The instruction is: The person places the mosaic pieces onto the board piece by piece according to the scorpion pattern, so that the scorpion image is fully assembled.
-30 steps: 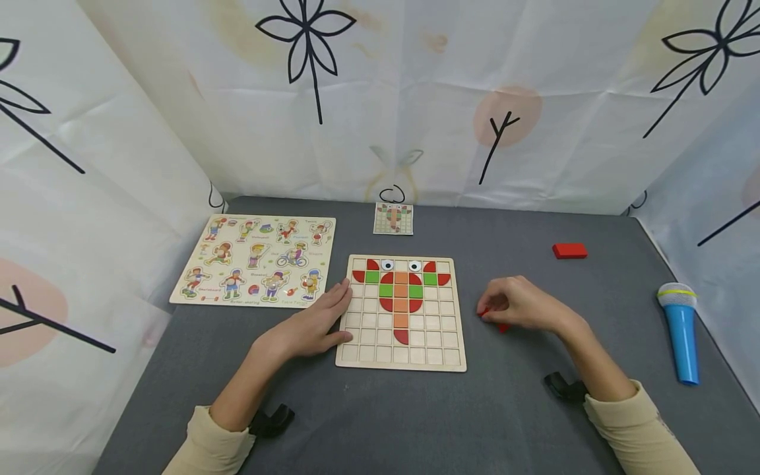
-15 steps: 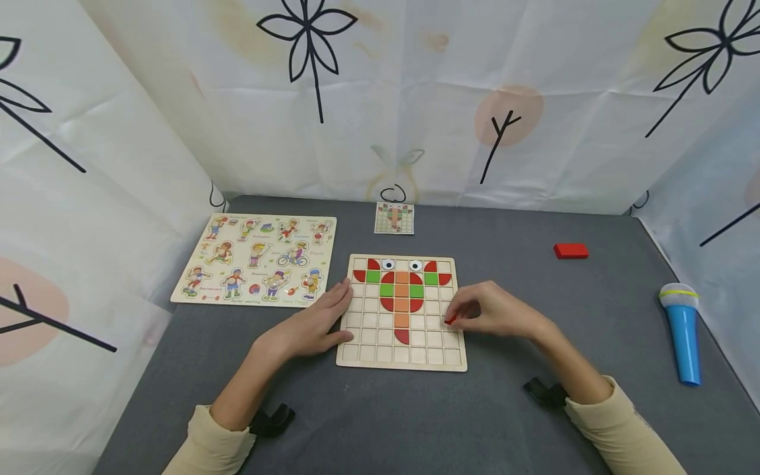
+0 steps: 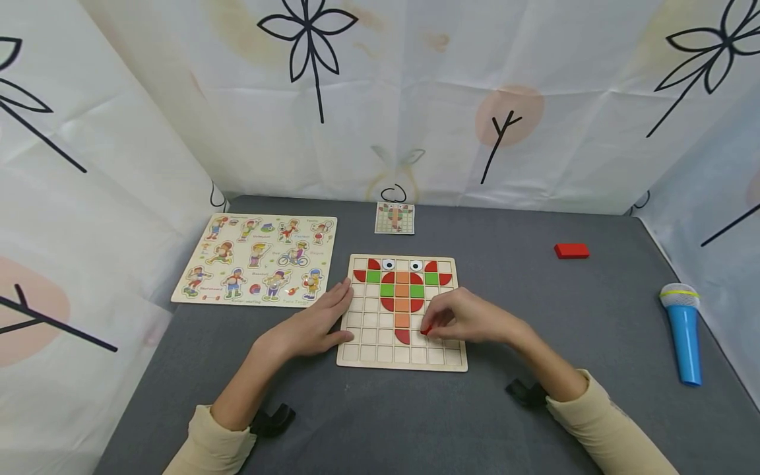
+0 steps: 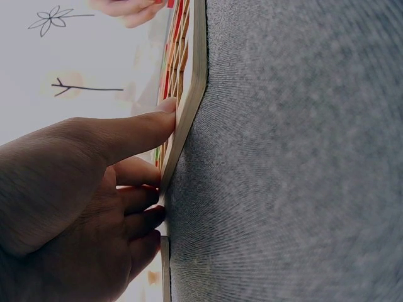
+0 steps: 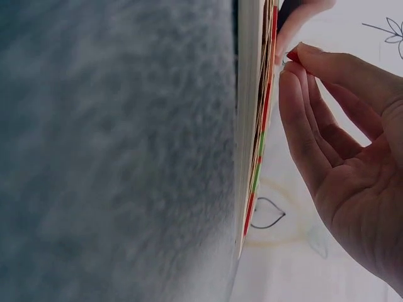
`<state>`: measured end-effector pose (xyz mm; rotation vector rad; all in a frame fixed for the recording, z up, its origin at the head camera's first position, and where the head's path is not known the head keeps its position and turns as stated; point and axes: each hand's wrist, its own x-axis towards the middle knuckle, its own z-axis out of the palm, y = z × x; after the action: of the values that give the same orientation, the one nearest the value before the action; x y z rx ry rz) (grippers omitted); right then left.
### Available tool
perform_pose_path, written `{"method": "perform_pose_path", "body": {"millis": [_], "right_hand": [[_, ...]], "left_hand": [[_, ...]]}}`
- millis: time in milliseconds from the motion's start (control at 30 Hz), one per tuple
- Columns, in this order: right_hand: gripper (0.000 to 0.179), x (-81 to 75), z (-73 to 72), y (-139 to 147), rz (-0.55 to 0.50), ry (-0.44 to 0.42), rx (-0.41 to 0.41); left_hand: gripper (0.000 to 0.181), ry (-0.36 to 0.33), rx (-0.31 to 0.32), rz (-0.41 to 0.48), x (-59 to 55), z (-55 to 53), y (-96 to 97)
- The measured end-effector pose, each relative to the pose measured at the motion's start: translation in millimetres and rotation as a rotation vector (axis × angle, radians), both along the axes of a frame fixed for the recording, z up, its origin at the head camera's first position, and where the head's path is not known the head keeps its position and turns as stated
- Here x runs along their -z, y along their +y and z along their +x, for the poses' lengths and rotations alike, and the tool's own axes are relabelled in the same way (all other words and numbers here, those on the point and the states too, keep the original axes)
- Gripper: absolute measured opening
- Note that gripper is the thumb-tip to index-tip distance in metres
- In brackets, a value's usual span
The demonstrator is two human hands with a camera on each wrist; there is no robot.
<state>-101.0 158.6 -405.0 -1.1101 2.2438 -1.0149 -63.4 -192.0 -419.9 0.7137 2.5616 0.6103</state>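
A wooden grid board [image 3: 368, 356] lies on the grey cloth, partly filled with red, green and orange tiles and two eye tiles. My left hand [image 3: 311, 324] rests along its left edge. In the left wrist view, the thumb [image 4: 141, 132] touches the board's rim and the other fingers lie at the side. Over the lower right part of the board, my right hand [image 3: 472, 320] pinches a small red tile [image 3: 427, 330] between thumb and fingertips. A lone red quarter-circle tile [image 3: 402, 336] sits in the grid just left of it. The held tile is mostly hidden by the fingers.
A small pattern card [image 3: 394, 219] lies behind the board. To the left is a picture puzzle board [image 3: 240, 270] with cartoon children. A red block [image 3: 572, 251] and a blue toy microphone [image 3: 683, 336] lie at the right.
My right hand has picked up a red tile from the cloth right of the board and moved left over the grid with it. The left hand has stayed in place.
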Motion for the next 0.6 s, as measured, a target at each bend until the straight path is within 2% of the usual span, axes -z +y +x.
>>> {"method": "perform_pose_path", "body": {"millis": [600], "right_hand": [[0.008, -1.2, 2.0, -22.8, 0.073, 0.007, -0.094]], "left_hand": [[0.085, 0.008, 0.005, 0.001, 2.0, -0.4, -0.5]]}}
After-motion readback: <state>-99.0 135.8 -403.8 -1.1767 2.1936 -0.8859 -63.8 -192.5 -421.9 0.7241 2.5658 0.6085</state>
